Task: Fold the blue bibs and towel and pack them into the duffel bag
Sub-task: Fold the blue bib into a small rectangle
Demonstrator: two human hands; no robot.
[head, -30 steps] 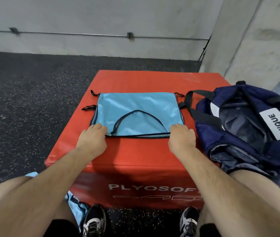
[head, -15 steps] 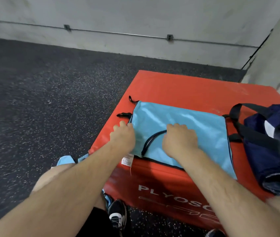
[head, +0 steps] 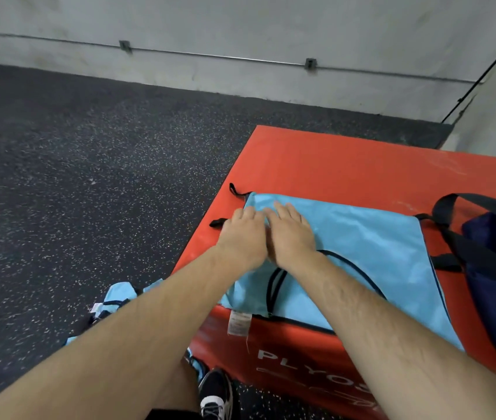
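A light blue bib [head: 368, 253] with black trim lies folded flat on the red plyo box [head: 346, 165]. My left hand [head: 242, 234] and my right hand [head: 290, 231] lie side by side, palms down, on the bib's far left corner. The fingers look straight and press the cloth. A white care label hangs over the box's front edge. The navy duffel bag [head: 495, 268] stands on the box at the right, its black straps lying towards the bib. More light blue cloth [head: 119, 295] lies on the floor by my left leg.
The box stands on a dark speckled rubber floor [head: 89, 177], which stretches to the left. A grey concrete wall with a thin pipe [head: 210, 56] runs along the back. A concrete pillar [head: 495, 116] rises at the right. My shoe [head: 215, 395] is beside the box's front.
Both hands moved from the bib's near edge to its far left corner and came together. The camera swung left, so the duffel bag now sits at the frame's right edge.
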